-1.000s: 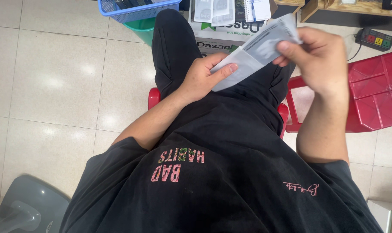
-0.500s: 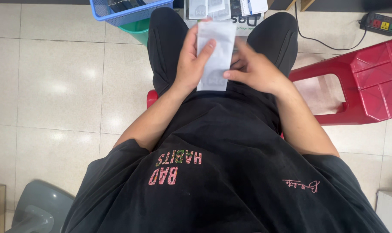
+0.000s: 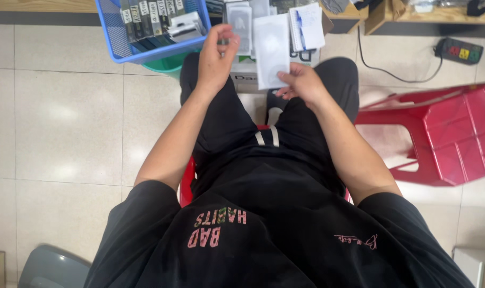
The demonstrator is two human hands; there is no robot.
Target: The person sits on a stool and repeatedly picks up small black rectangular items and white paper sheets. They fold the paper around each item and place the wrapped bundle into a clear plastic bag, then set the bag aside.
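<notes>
Seated on a red stool (image 3: pixel 186 181), the person works over their own lap. The right hand (image 3: pixel 301 85) pinches the lower edge of a flat white packet (image 3: pixel 271 50), holding it upright above the knees. The left hand (image 3: pixel 217 56) is raised beside it, thumb and forefinger pressed together near their tips; whether anything small sits between them cannot be told. Just beyond, more white packets and a spiral notepad (image 3: pixel 306 26) lie on a cardboard box (image 3: pixel 245 80). A blue basket (image 3: pixel 146 32) to the left already stands filled with upright dark packages. Judging from this, sorting seems partway: the basket is stocked, while the held packet and those on the box remain to be dealt with.
</notes>
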